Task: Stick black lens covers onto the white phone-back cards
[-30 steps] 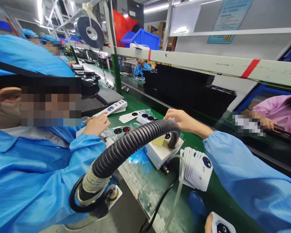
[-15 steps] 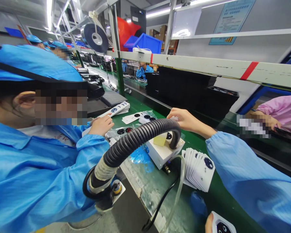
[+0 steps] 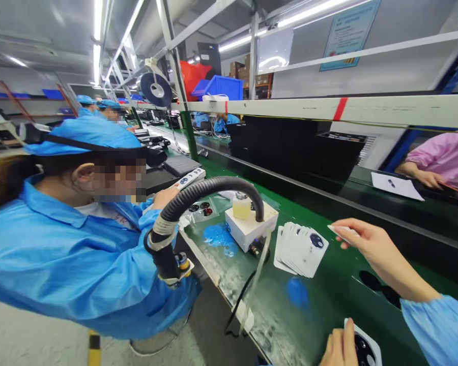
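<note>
The right hand (image 3: 370,249) is half open, thumb and fingertips pinching one thin white card (image 3: 338,230) by its edge; the left hand (image 3: 338,351), cut off by the bottom of the frame, curls its fingers round a glossy white card (image 3: 366,351) printed with dark round lenses, though its full grip cannot be seen; both hands are over a green bench mat (image 3: 320,325), scuffed and smeared pale; a fan of white cards (image 3: 299,249), perhaps seven, lies on it, the top card showing one dark circle; just beyond stands a white box (image 3: 250,229) carrying one small bottle (image 3: 241,207) of pale liquid; one ribbed black hose (image 3: 209,189) arches over; two blue film scraps (image 3: 217,236) lie nearby; a blue-sleeved co-worker's hand (image 3: 164,198) rests on white strips (image 3: 189,179); the wall poster's (image 3: 349,35) writing is too small to read.
</note>
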A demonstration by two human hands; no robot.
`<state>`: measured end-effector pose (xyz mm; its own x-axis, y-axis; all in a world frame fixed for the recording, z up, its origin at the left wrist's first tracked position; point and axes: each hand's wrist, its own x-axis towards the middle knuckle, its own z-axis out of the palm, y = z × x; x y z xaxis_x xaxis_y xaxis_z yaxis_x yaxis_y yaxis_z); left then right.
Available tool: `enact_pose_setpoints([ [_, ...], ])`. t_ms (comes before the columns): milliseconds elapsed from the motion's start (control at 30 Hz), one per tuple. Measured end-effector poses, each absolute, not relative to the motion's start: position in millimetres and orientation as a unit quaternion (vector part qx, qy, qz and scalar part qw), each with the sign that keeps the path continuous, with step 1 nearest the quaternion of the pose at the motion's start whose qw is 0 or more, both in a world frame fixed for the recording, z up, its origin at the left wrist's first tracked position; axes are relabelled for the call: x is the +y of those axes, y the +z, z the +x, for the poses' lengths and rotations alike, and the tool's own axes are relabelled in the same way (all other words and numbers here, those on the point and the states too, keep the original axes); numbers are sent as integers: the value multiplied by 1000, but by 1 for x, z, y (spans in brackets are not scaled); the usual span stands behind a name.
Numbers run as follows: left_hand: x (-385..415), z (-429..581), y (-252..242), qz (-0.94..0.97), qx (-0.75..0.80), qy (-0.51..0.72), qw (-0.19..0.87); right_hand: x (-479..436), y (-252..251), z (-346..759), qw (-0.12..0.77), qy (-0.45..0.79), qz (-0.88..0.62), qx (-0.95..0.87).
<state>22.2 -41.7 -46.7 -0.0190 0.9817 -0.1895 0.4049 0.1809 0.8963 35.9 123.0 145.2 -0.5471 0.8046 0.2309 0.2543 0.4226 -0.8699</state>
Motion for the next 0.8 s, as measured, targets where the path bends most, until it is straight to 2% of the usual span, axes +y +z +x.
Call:
enact_pose_setpoints([
  [167,-67,43,-24,689,609,281,275,79,84,154,408,449,-469,-642],
  [300,-86,54,-6,723,596,268,226,42,48,208,430,463,-537,-559],
  [467,-62,46,6,748,537,251,298,17,20,232,421,481,-558,-529],
  [567,-30,26,14,824,413,197,334,4,18,234,412,481,-562,-532],
  [667,-5,15,15,864,346,151,334,-5,19,232,397,418,-556,-599],
  [800,0,16,8,864,364,143,317,-14,13,224,376,306,-478,-732],
])
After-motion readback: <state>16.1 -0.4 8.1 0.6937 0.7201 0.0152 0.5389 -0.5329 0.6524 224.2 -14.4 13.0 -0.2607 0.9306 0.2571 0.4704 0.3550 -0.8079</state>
